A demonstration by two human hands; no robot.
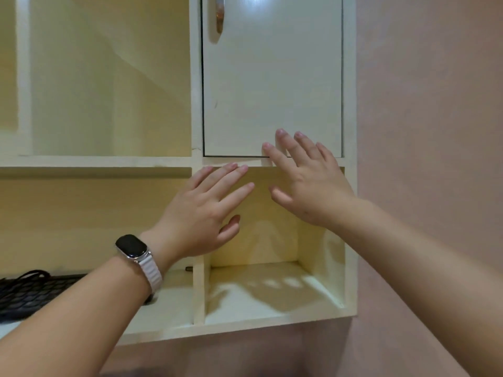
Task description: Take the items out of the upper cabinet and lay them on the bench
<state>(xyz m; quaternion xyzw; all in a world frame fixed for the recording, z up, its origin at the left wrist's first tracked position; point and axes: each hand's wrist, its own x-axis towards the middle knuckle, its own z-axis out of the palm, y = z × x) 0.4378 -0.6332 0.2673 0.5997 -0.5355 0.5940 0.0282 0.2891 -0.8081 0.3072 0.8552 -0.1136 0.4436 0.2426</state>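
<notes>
Both hands are raised in front of the cream upper cabinet (196,77), fingers spread and holding nothing. The left hand (201,213) (a watch (133,247) with a white strap sits on its wrist) hovers before the small open cubby (321,278) beneath the closed door (272,77). The right hand (307,183) overlaps the door's lower edge; whether it touches is unclear. Left of that cubby, a black keyboard (24,295) lies on the wider shelf.
</notes>
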